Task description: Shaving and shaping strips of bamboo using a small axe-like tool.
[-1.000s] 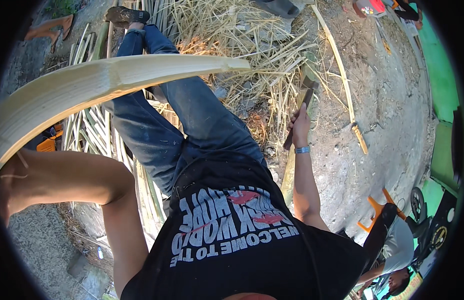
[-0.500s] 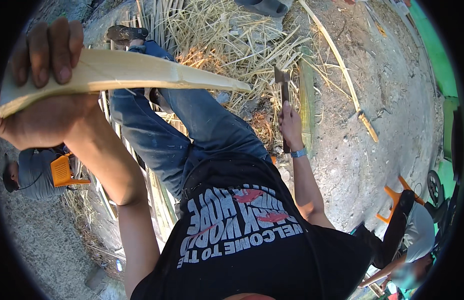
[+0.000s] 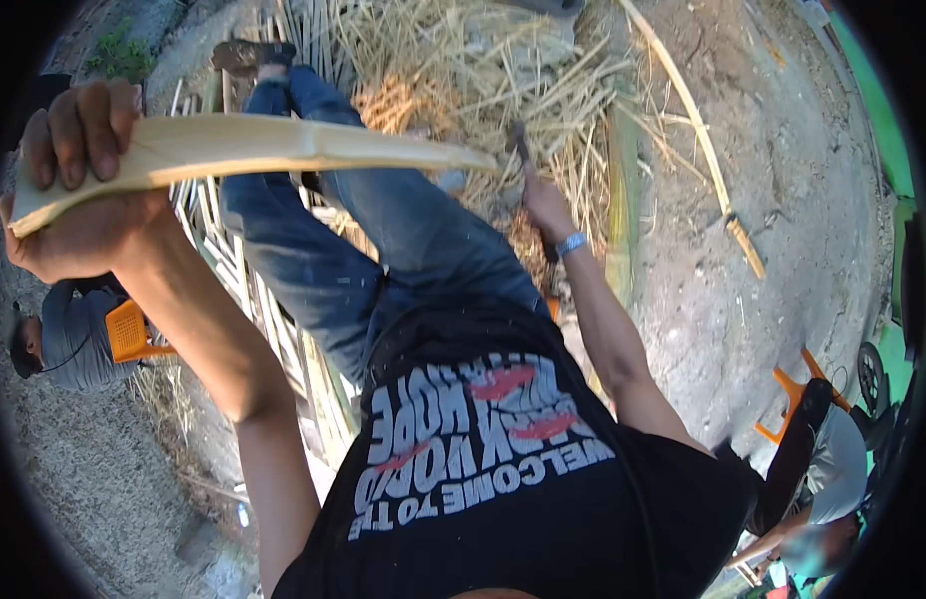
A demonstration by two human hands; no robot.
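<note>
One pale curved strip spans above the jeans, its wide end clasped by the left hand. The right hand, wrapped round a dark hatchet-like tool, has shifted inward from the greenish pole toward the strip's narrow tip, seemingly bringing the two within working reach; contact is unclear.

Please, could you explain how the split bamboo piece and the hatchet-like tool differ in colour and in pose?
The split bamboo piece is pale cream, while the hatchet-like tool is dark. The bamboo runs mostly across the picture, narrowing toward the right; the tool stands nearer to up-and-down in it. Both are held: the left hand grips the bamboo's wide end, and the right hand grips the tool.
</note>
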